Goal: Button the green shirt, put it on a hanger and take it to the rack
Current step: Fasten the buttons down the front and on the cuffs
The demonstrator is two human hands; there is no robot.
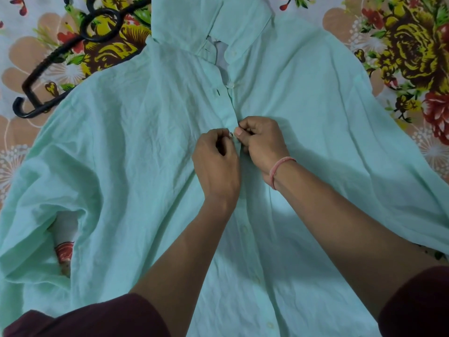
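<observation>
Together, left hand and right hand each pinch the green shirt placket in a closed grip.

home bedroom, floral bedsheet, black hanger

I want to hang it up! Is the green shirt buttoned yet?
Partly. The green shirt is fastened at its lower buttons, but near the collar it gapes open, with an empty buttonhole.

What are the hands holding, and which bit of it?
The left hand and right hand both pinch the shirt at its front button strip, about halfway up.
</observation>
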